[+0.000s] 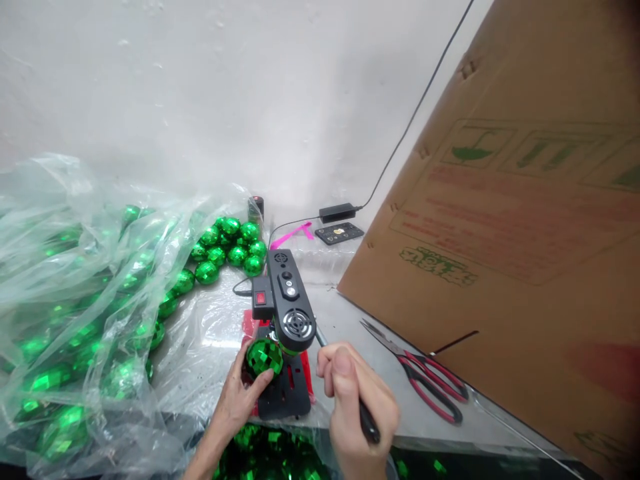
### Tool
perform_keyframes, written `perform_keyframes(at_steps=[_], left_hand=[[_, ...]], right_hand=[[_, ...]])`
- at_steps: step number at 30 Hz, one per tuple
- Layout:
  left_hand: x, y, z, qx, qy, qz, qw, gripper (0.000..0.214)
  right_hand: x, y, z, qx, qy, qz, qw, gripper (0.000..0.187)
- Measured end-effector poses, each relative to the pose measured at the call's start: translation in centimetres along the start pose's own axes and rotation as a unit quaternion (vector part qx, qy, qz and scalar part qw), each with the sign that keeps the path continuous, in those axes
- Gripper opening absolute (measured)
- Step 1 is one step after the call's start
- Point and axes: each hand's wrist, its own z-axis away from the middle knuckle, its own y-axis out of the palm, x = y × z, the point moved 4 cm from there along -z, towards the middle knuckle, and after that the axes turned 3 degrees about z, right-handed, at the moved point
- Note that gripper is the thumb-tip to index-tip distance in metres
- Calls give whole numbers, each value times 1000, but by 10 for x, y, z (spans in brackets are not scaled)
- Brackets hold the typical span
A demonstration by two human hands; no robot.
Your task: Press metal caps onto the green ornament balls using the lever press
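My left hand point(239, 395) has its thumb and fingers closed round a shiny green mirror-tiled ball point(265, 358). The ball is at the left side of the base plate point(284, 393) of a small black bench drill press point(291, 300), close to its head. My right hand point(357, 410) is wrapped round the black handle point(369, 423) of the press's lever, right of the head. The drill bit and the spot where it meets the ball are hidden. A switch box point(261, 298) with a red rocker sits on the press's left side.
Clear plastic sheeting point(100, 267) covers many green balls on the left; a loose cluster point(230, 243) lies behind. Red-handled scissors point(425, 373) lie on the right by a large cardboard box point(500, 233). A power adapter point(337, 213) and phone point(339, 233) sit behind; more balls point(275, 453) lie below the edge.
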Motion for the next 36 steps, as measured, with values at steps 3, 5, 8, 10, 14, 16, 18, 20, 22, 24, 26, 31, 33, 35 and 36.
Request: perform_keyframes(at_steps=[3,5,8,10,14,16,18,20,22,24,26,31,33,35,36], left_hand=[[5,9,5,-4,38,-64,997,86],[6,16,9,-15,69,-110,991,84],[3,28,15,-38,122,-149,981,79],[2,36,18,-47,147,-157,976,75],[8,48,15,-55,159,-124,978,76],[14,50,12,-43,160,-95,982,80],[19,50,9,-30,156,-81,984,81],[23,50,8,-21,147,-81,986,81],[24,50,8,-19,141,-85,986,81],[24,50,9,-24,140,-87,986,82],[25,51,9,-30,142,-91,985,82],[28,54,10,-30,151,-101,983,83],[29,54,10,-31,154,-107,982,83],[30,54,10,-32,158,-113,980,83],[30,54,11,-32,162,-115,980,83]], right_hand=[[-1,0,1,2,-1,2,1000,36],[-1,-1,2,1,-1,4,1000,36],[-1,-1,2,1,3,5,1000,37],[0,-1,1,0,6,5,1000,38],[2,-2,1,1,4,14,1000,36],[2,-3,0,2,2,15,1000,36],[3,-3,0,-1,-1,15,1000,36],[3,-4,1,-6,-5,15,1000,35],[1,-4,5,-17,-8,16,1000,35],[-2,-3,11,-29,-11,16,999,35],[-7,-1,19,-46,-18,13,999,36],[-15,2,32,-98,-18,7,995,39],[-15,4,31,-104,-8,16,994,40],[-13,4,29,-110,-2,21,994,42],[-12,3,29,-114,2,21,993,43]])
